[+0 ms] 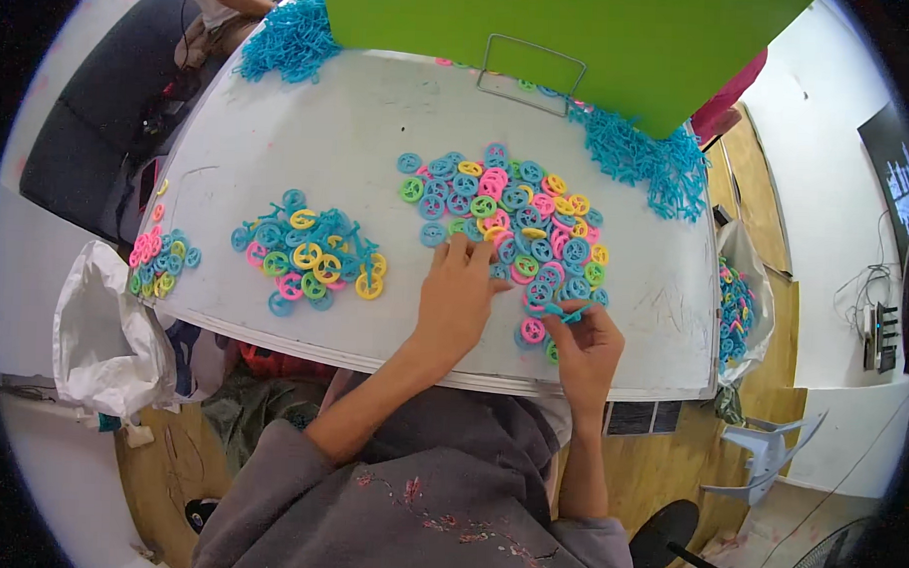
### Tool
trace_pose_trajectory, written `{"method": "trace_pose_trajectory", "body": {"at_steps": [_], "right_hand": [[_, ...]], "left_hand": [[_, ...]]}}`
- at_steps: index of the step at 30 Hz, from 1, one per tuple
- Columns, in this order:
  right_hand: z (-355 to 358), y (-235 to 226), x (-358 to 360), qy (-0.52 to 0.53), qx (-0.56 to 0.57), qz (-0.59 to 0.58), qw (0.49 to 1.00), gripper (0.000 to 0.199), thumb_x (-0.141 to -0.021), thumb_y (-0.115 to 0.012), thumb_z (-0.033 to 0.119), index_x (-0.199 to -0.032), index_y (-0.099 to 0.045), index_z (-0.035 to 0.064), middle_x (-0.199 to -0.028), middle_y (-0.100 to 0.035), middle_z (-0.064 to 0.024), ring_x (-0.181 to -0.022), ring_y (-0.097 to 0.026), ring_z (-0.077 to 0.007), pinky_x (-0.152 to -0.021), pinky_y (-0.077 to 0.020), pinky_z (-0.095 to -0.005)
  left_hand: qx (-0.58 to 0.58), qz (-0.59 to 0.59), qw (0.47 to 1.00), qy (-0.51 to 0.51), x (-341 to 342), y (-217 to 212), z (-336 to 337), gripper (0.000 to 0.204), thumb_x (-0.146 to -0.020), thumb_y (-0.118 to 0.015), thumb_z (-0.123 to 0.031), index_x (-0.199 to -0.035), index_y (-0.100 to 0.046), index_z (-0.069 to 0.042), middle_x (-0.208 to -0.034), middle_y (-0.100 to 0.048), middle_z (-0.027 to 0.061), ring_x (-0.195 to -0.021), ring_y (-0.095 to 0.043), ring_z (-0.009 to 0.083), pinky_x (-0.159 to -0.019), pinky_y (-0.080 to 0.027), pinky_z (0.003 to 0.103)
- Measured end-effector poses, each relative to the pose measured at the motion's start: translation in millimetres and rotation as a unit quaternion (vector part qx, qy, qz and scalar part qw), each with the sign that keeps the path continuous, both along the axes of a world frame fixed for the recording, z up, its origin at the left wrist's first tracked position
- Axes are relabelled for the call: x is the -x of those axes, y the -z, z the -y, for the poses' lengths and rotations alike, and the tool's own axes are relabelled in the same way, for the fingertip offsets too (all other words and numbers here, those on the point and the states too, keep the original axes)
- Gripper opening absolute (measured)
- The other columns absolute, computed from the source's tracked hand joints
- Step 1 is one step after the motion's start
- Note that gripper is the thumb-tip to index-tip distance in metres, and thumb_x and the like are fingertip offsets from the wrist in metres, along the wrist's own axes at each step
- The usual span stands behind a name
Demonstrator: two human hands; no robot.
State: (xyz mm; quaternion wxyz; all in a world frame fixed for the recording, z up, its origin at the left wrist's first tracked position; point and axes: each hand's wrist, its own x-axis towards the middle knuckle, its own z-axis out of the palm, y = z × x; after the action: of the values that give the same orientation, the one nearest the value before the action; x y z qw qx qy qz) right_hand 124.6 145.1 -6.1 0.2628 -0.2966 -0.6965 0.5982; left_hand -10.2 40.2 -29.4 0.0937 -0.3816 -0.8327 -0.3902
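Note:
My right hand [588, 351] pinches a blue plastic wheel [566, 313] between thumb and fingertips, over the near edge of a large pile of small spoked wheels [497, 203] in blue, pink, yellow and green. Reaching into that pile's near left side, my left hand [456, 302] has its fingers stretched forward and its thumb apart. Its fingertips touch the wheels; nothing shows held in it. Left of this hand lies a smaller heap [315, 254] of wheels mixed with blue stick pieces. Whether a stick is joined to the wheel I hold cannot be made out.
Blue stick heaps [644, 160] lie by a green panel [563, 37] at the white table's [360, 110] far side. A wire stand [532, 74] leans there. More wheels [160, 262] sit at the left edge. White bags [112, 332] flank the table. Another person [229, 6] sits far left.

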Motion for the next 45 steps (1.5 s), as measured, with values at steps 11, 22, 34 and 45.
{"method": "trace_pose_trajectory", "body": {"at_steps": [11, 22, 34, 45], "right_hand": [[1.3, 8.7, 4.4, -0.032, 0.011, -0.024, 0.999, 0.018, -0.077, -0.063, -0.006, -0.094, -0.064, -0.0021, -0.088, -0.065, -0.0072, -0.08, -0.062, -0.014, -0.072, -0.0503, -0.027], [3.0, 7.2, 7.1, -0.076, -0.005, -0.005, 0.997, 0.013, -0.08, -0.06, -0.01, -0.09, -0.062, -0.0025, -0.086, -0.065, -0.0073, -0.079, -0.062, -0.0124, -0.07, -0.0504, -0.0251], [-0.1, 2.4, 6.5, -0.023, 0.055, -0.003, 0.998, 0.01, -0.078, -0.07, 0.002, -0.084, -0.064, -0.0022, -0.069, -0.064, -0.0042, -0.062, -0.057, -0.0069, -0.054, -0.0433, -0.0217], [-0.8, -2.4, 7.0, -0.047, 0.134, -0.015, 0.99, 0.015, -0.082, -0.071, 0.01, -0.076, -0.061, 0.0012, -0.069, -0.064, -0.0055, -0.063, -0.058, -0.0086, -0.058, -0.0453, -0.0229]], "left_hand": [[-0.166, 0.487, 0.846, 0.14, -0.4, -15.9, 17.8, 0.013, -0.085, -0.064, -0.004, -0.094, -0.055, -0.002, -0.082, -0.062, 0.0048, -0.073, -0.059, 0.0103, -0.059, -0.048, 0.024], [-0.201, 0.551, 0.788, 0.185, -3.5, -13.9, 17.3, 0.007, -0.087, -0.058, 0.0, -0.089, -0.051, 0.0, -0.084, -0.062, 0.0077, -0.077, -0.063, 0.0137, -0.067, -0.055, 0.029], [-0.252, 0.481, 0.824, 0.16, -17.0, -22.9, 9.5, 0.016, -0.087, -0.054, 0.005, -0.099, -0.064, 0.002, -0.088, -0.065, 0.0072, -0.078, -0.062, 0.0117, -0.067, -0.054, 0.027], [-0.266, 0.311, 0.903, 0.129, -29.1, -21.9, 6.2, 0.024, -0.083, -0.047, 0.014, -0.095, -0.064, 0.002, -0.083, -0.06, 0.0089, -0.066, -0.058, 0.0127, -0.058, -0.05, 0.025]]}}
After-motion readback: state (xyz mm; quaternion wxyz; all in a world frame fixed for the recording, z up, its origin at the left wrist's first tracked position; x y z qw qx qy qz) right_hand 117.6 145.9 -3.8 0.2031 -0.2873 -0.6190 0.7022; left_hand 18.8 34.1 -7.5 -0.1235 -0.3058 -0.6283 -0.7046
